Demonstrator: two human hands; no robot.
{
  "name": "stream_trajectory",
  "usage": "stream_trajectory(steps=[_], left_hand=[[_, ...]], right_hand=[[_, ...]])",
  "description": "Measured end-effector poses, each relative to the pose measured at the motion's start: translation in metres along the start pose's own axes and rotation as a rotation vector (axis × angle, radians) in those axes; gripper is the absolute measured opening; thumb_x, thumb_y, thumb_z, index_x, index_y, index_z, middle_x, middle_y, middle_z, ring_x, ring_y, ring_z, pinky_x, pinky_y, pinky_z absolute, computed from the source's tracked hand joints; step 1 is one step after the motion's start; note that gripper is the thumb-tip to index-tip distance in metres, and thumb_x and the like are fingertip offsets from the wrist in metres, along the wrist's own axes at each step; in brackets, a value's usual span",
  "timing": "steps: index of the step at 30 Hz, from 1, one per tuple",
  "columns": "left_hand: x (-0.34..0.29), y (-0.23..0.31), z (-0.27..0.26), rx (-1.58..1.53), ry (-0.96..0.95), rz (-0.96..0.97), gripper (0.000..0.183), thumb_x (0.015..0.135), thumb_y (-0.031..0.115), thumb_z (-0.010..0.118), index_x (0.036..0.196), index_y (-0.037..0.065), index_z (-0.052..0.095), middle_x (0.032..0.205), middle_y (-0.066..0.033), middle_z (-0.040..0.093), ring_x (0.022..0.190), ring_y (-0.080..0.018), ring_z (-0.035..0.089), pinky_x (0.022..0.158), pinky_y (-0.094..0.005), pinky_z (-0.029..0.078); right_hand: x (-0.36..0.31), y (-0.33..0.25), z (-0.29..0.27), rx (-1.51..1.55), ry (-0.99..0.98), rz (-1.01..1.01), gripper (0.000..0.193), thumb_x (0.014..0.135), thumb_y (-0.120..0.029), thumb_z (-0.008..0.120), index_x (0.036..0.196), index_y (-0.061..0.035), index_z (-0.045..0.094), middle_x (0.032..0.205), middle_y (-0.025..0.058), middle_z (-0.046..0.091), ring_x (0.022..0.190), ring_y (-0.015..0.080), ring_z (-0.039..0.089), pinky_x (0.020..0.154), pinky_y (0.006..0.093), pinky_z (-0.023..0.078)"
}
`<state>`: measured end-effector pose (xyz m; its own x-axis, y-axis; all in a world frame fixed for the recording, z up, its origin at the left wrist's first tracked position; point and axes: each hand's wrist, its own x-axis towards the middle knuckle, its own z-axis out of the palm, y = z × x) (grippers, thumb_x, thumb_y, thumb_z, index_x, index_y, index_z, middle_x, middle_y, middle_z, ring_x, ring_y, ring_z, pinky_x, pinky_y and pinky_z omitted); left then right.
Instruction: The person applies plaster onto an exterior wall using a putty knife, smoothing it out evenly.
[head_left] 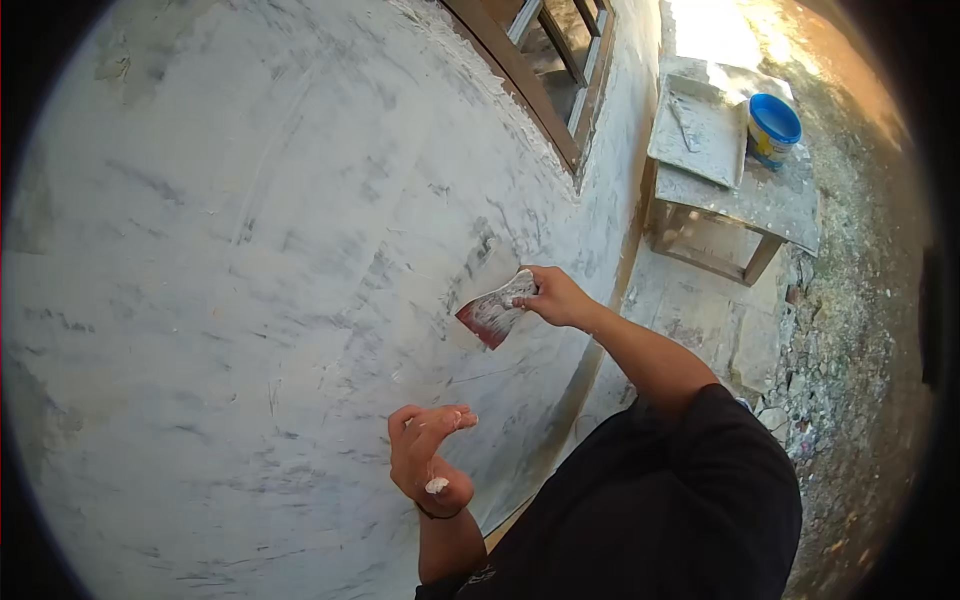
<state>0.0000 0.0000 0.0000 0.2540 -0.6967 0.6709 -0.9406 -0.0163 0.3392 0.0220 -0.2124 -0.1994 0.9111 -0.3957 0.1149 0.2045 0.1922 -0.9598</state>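
Smoothing the patchy white plastered wall (300, 230) likely calls for a shallow blade angle and even pressure on the red, white-smeared flat scraper (494, 312), pinched close to the wall by the fingers of the right hand (555, 296), while the left hand (430, 452), fingers loosely bent around nothing visible, hangs apart.

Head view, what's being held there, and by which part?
The right hand grips a red, white-smeared scraper by the end opposite its red edge, thumb on its face. The left hand appears empty.
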Motion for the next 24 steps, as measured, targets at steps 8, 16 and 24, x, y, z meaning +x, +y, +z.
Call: stream_trajectory(steps=[8, 16, 24], left_hand=[[0.008, -0.005, 0.004, 0.053, -0.007, 0.034, 0.059, 0.098, 0.046, 0.023, 0.104, -0.001, 0.058, 0.068, -0.0136, 0.067, 0.068, -0.0247, 0.060, 0.075, -0.0362, 0.042], [0.014, -0.010, 0.006, 0.066, -0.066, 0.000, 0.061, 0.098, 0.046, 0.022, 0.105, -0.002, 0.057, 0.071, -0.0148, 0.067, 0.074, -0.0250, 0.058, 0.075, -0.0358, 0.043], [0.021, -0.014, 0.010, 0.114, -0.047, 0.060, 0.050, 0.099, 0.037, 0.022, 0.100, 0.002, 0.058, 0.071, -0.0090, 0.068, 0.069, -0.0235, 0.067, 0.074, -0.0363, 0.043]], right_hand=[[0.000, -0.013, -0.013, -0.011, -0.004, -0.023, 0.016, 0.082, -0.001, 0.066, 0.097, 0.0005, 0.059, 0.085, 0.0021, 0.065, 0.080, 0.0084, 0.057, 0.075, 0.0259, 0.046], [-0.007, -0.007, -0.008, 0.059, -0.065, -0.033, 0.020, 0.082, -0.005, 0.068, 0.100, 0.0001, 0.060, 0.088, 0.0043, 0.067, 0.081, 0.0105, 0.057, 0.077, 0.0275, 0.046], [-0.003, -0.001, -0.009, 0.018, 0.004, -0.040, 0.023, 0.082, -0.008, 0.069, 0.102, -0.0002, 0.061, 0.091, 0.0080, 0.068, 0.083, 0.0124, 0.058, 0.079, 0.0282, 0.046]])
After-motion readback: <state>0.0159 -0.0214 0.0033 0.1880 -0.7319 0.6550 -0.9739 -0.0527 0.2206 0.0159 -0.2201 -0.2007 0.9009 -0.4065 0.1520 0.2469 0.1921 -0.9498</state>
